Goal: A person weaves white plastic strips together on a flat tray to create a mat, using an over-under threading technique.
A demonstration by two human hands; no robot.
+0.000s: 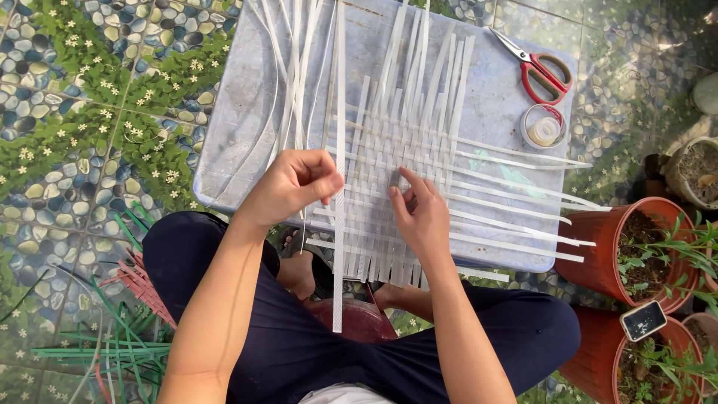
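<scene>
A mat of woven white plastic strips point(419, 187) lies on a low pale blue table point(239, 90). My left hand point(293, 184) pinches one long white strip point(339, 112) that runs from the table's far edge down past its near edge, at the left side of the weave. My right hand point(420, 213) rests flat on the woven strips near the front, fingers spread and pressing them down. Loose strip ends stick out on all sides of the weave.
Red-handled scissors point(544, 69) and a roll of clear tape point(544, 126) lie at the table's right back corner. Several spare white strips point(292, 52) lie at back left. Potted plants point(642, 247) stand at right. Green and red strips point(127, 329) lie on the patterned floor at left.
</scene>
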